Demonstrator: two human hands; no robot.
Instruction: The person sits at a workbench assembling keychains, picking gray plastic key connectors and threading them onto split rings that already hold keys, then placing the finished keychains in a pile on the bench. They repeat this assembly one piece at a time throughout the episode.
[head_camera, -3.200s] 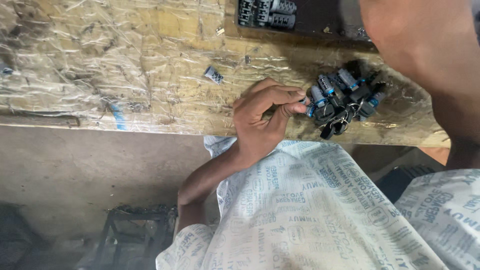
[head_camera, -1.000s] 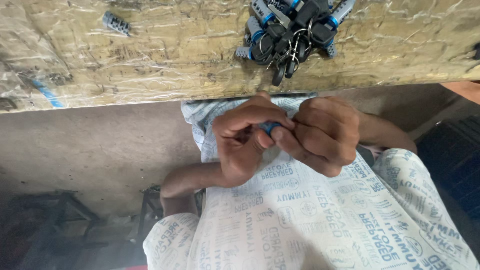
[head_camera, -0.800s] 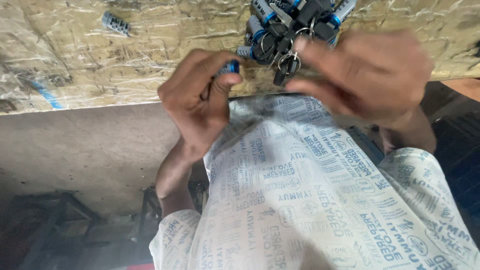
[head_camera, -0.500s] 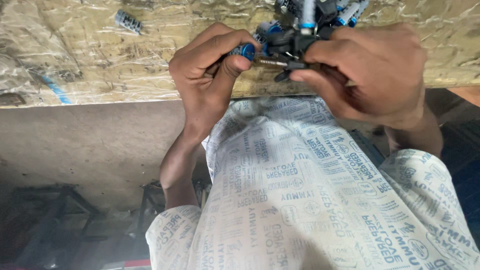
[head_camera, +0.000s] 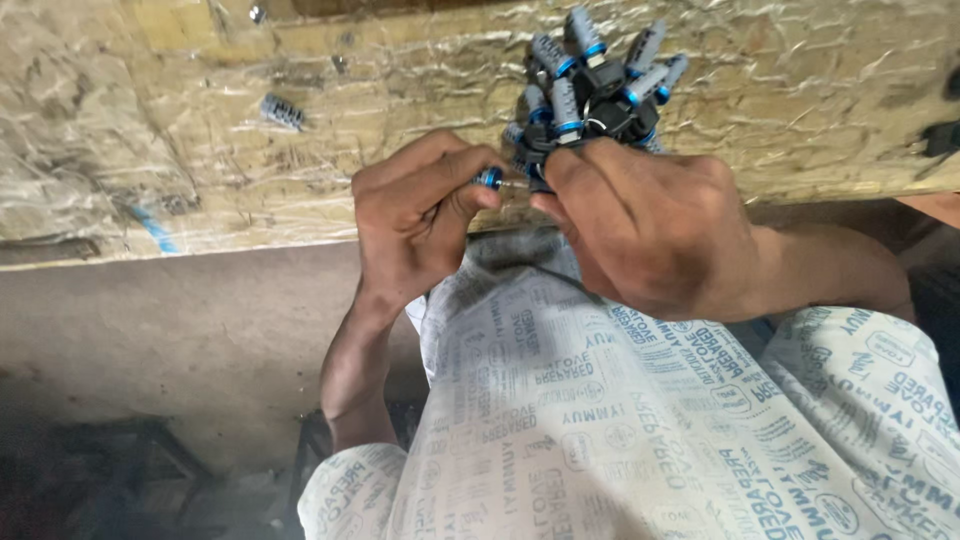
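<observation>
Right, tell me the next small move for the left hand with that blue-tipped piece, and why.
Probably ease the blue-tipped piece a little further right into the cluster of grey and blue connectors. The left hand pinches it with its thin pin aimed at the cluster, which the right hand steadies at the workbench edge.

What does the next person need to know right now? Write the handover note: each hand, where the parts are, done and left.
Left hand: fingertips pinch a small blue-tipped connector with a thin metal pin pointing toward the cluster.
Right hand: grips the bundle of grey and blue connectors from below, at the near edge of the worn wooden bench.
Parts: one loose grey connector lies apart on the bench, to the left.
Done: many connectors already sit together in the bundle.
Left: the pinched piece is beside the bundle, not visibly joined; the loose one is untouched.
</observation>
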